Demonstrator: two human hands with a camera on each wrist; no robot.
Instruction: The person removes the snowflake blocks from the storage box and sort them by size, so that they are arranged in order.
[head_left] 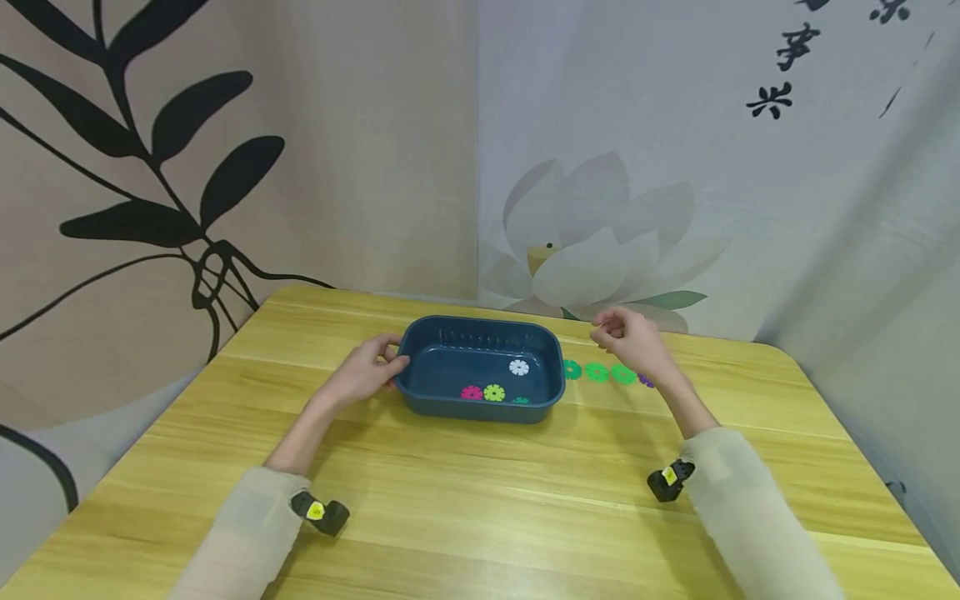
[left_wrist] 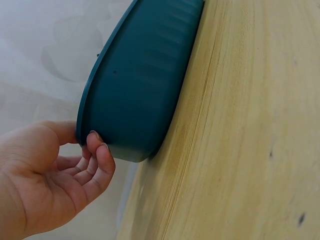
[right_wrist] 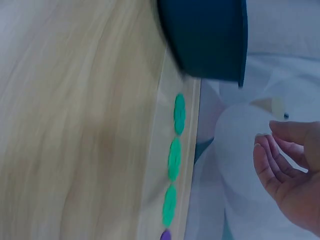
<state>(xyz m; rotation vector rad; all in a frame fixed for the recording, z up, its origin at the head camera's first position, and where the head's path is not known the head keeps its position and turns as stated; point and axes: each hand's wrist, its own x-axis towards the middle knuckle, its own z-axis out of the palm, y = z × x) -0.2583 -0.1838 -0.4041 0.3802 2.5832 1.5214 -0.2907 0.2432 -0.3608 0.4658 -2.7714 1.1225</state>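
In the head view, a dark blue plastic basin (head_left: 480, 409) sits on the wooden table. My left hand (head_left: 362, 368) grips its left end, thumb on the rim; the left wrist view shows the fingers curled against the outer wall (left_wrist: 135, 85). Inside lie a white notched disc (head_left: 519, 367), a pink one (head_left: 472, 392), a yellow-green one (head_left: 494, 392) and a partly hidden green one (head_left: 521, 401). Right of the basin my right hand (head_left: 628, 337) is raised above a row of discs. Its fingers bend loosely, and no piece shows between them in the right wrist view.
The row beside the basin has green notched discs (head_left: 597, 372) and a purple one (head_left: 646, 380), partly covered by my right arm. The wooden table (head_left: 480, 500) extends toward me. Behind its far edge hangs a printed curtain (head_left: 375, 167).
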